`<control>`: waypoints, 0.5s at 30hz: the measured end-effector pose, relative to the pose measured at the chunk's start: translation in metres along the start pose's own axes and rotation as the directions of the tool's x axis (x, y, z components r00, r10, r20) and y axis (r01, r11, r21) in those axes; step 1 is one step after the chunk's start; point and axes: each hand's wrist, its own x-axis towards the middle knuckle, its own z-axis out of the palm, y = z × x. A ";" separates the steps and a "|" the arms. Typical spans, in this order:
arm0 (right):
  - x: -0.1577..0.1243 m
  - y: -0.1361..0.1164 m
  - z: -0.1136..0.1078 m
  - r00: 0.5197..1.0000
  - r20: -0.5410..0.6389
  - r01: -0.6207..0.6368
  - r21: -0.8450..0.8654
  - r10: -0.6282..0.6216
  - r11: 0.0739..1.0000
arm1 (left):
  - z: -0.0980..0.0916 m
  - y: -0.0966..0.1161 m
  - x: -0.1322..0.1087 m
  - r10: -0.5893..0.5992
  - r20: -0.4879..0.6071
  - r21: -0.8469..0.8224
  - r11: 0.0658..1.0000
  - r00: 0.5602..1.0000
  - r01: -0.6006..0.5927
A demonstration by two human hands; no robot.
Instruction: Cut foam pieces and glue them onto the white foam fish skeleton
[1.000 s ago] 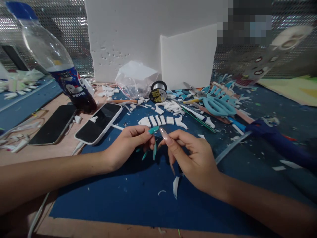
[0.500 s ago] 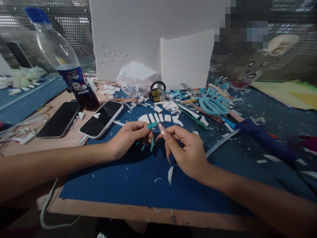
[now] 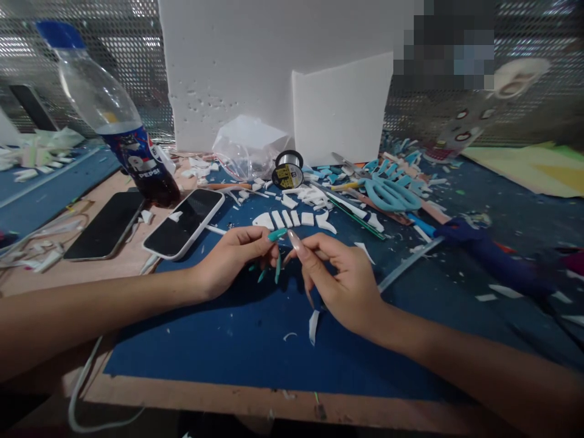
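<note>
Over a blue mat [image 3: 205,359], my left hand [image 3: 241,255] and my right hand [image 3: 340,274] face each other, nearly touching at the fingertips. Thumb and forefinger of each are pinched together; anything between them is too small to make out. Just beyond the fingertips lies a row of cut white foam pieces, with a rounded head piece [image 3: 262,221] at the left and a tail-shaped piece [image 3: 325,222] at the right. A spool of clear line [image 3: 289,170] stands behind the row. A white sliver [image 3: 313,327] rests below my right hand.
Left are a Pepsi bottle [image 3: 137,155], a dark phone [image 3: 104,226] and a white-edged phone [image 3: 185,224]. On the right lie blue-handled scissors [image 3: 392,193] among scraps and a dark blue glue gun [image 3: 493,252]. White foam boards [image 3: 342,112] stand behind. A person is at the upper right.
The view has shifted slightly. Both hands keep their pinched pose close together, with very little movement, and the foam row stays as it was.
</note>
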 end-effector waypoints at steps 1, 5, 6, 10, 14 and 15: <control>0.000 0.000 0.000 1.000 -0.001 -0.001 -0.001 0.001 1.000 | 0.000 0.000 0.000 -0.003 -0.002 -0.001 1.000 1.000 0.003; 0.000 0.001 0.000 1.000 0.011 -0.006 0.006 0.006 1.000 | 0.000 0.000 0.000 0.005 -0.003 0.002 1.000 1.000 -0.005; 0.000 0.001 0.000 1.000 0.017 -0.011 0.006 0.011 1.000 | 0.000 0.000 0.000 0.007 -0.002 0.005 1.000 1.000 -0.007; 0.000 0.002 0.000 0.998 0.046 -0.034 0.007 0.034 0.999 | 0.000 0.000 -0.001 0.008 -0.005 0.018 1.000 1.000 -0.008; 0.001 0.002 0.001 0.997 0.054 -0.049 0.017 0.048 0.999 | 0.002 0.000 -0.001 0.020 0.004 0.045 0.999 1.000 -0.020; 0.001 0.002 0.001 0.997 0.054 -0.053 0.017 0.052 0.998 | 0.002 0.001 -0.001 0.022 0.006 0.054 0.998 1.000 -0.023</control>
